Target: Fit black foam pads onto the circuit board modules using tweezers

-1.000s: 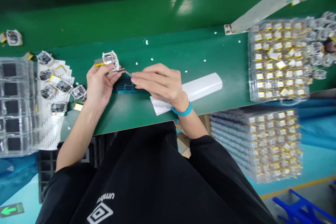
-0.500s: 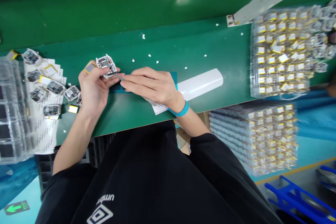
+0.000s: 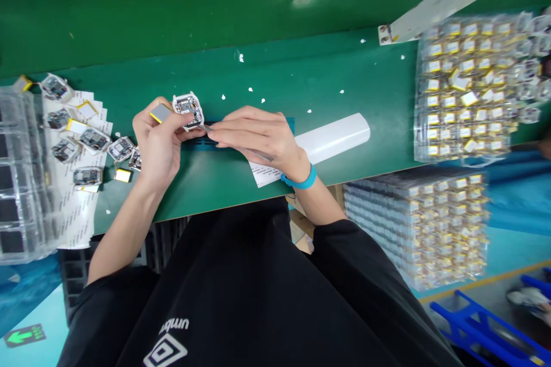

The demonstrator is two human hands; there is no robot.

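On a green workbench (image 3: 327,80), the left hand (image 3: 157,146) pinches a small white case (image 3: 198,106) with a circuit board (image 3: 185,105) inside, and a silver battery (image 3: 160,113) lies by its fingers, while the right hand (image 3: 258,135) grips a thin metal tool (image 3: 207,128) pointing at the case's edge. If the tool slips, it could scratch the board or poke the battery, and a loose pinch could drop the case. Fingers hide much of the tool, its tip is too tiny to see well, and the left-side clear tray (image 3: 35,195) is cut off.
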